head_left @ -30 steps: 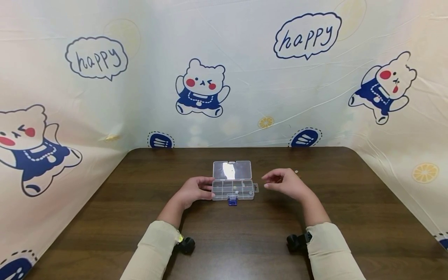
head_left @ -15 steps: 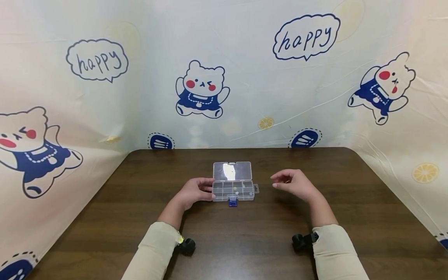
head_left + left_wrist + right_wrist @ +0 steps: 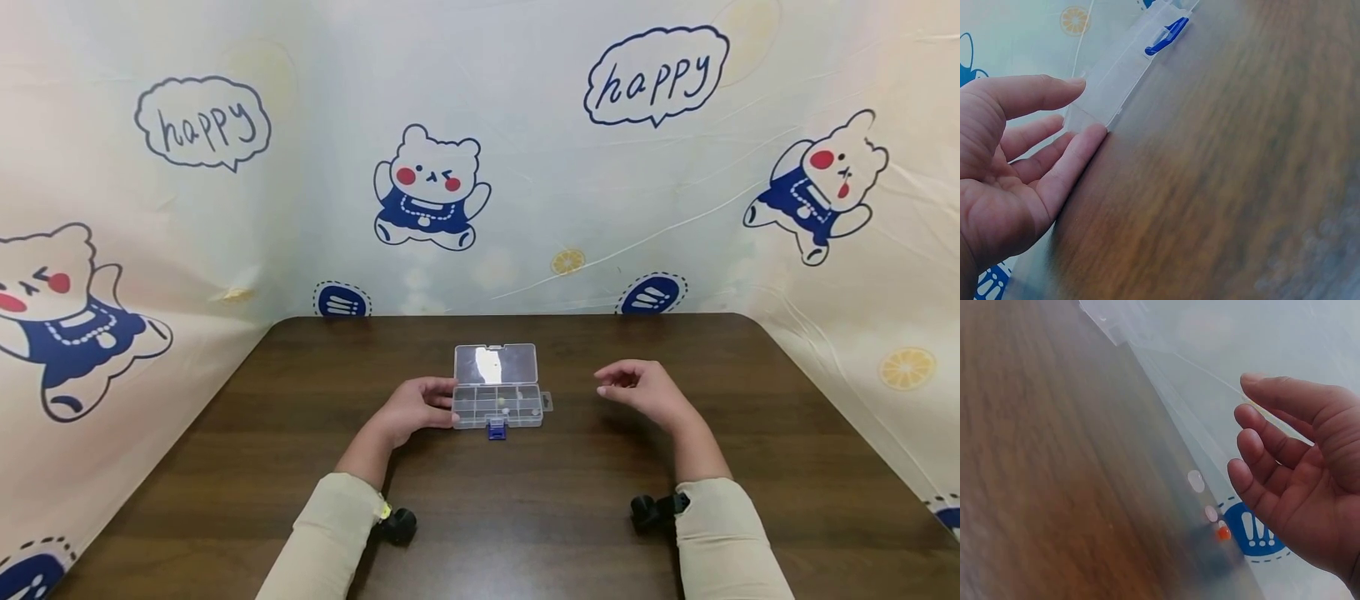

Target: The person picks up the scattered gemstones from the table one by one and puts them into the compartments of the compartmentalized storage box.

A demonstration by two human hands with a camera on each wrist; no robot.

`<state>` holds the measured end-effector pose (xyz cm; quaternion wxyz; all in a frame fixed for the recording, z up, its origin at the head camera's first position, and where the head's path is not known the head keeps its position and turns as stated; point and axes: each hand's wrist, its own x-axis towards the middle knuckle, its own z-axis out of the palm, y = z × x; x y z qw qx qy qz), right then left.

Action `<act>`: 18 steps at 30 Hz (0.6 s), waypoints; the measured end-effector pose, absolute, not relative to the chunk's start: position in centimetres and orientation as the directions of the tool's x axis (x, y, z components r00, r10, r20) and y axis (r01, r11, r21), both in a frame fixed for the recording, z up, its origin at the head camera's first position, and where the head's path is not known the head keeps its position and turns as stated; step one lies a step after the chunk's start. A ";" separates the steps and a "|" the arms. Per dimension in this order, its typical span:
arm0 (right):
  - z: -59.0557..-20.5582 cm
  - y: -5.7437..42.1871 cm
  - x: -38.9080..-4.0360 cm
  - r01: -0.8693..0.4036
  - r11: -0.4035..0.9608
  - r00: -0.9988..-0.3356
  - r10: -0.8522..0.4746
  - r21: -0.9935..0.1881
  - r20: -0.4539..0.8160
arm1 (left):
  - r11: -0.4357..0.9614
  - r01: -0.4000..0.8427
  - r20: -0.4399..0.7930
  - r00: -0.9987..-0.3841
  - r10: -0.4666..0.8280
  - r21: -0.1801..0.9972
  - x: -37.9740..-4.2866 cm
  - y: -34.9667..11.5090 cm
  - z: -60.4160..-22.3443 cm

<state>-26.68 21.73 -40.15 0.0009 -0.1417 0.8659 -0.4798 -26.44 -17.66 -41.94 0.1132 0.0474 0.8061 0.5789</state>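
A clear plastic compartment box point(image 3: 465, 407) lies on the table with its lid point(image 3: 512, 365) raised at the back and a blue latch point(image 3: 497, 431) at the front. Several small pale pieces sit in compartments on its right half. My left hand point(image 3: 415, 410) holds the box's left end, thumb toward the front, fingers behind. Some way to the right of the box, my right hand point(image 3: 647, 392) hovers above the table, fingers loosely bent, nothing between them. In the right wrist view, a white oval pill point(image 3: 1195, 481), a pinkish pill point(image 3: 1211, 514) and an orange-red piece point(image 3: 1224, 533) lie beyond it.
The dark wooden table point(image 3: 480, 517) extends around the box. A printed cloth point(image 3: 300, 208) with bears and lemon slices hangs behind it and along both sides. A clear hang tab point(image 3: 547, 402) sticks out from the box's right end.
My right hand has moved right, away from the box, and now hides the small piece seen beyond it earlier. The left hand and the box have stayed in place.
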 end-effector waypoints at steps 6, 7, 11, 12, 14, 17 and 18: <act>-39.7 22.1 -26.2 -0.245 0.467 -0.961 -0.234 -0.849 0.148 | 0.325 -0.059 -0.132 -0.970 0.206 0.944 -26.4 -17.7 -41.9; -39.7 22.3 -26.2 -0.237 0.469 -0.963 -0.228 -0.851 0.143 | 0.325 -0.059 -0.132 -0.970 0.206 0.944 -26.4 -17.6 -41.9; -40.3 23.2 -26.7 -0.202 0.479 -0.972 -0.203 -0.854 0.116 | 0.322 -0.059 -0.131 -0.969 0.208 0.945 -26.5 -17.7 -42.0; -40.3 23.4 -26.7 -0.197 0.481 -0.974 -0.196 -0.854 0.114 | 0.321 -0.059 -0.131 -0.969 0.208 0.945 -26.5 -17.7 -42.0; -40.4 23.7 -26.7 -0.186 0.477 -0.977 -0.185 -0.859 0.109 | 0.320 -0.060 -0.132 -0.969 0.209 0.945 -26.5 -17.7 -42.0; -40.4 24.2 -26.9 -0.175 0.468 -0.980 -0.170 -0.866 0.106 | 0.317 -0.062 -0.135 -0.968 0.213 0.946 -26.6 -17.8 -42.0; -40.5 24.3 -26.9 -0.169 0.466 -0.981 -0.164 -0.868 0.103 | 0.319 -0.062 -0.135 -0.968 0.212 0.946 -26.7 -17.8 -42.0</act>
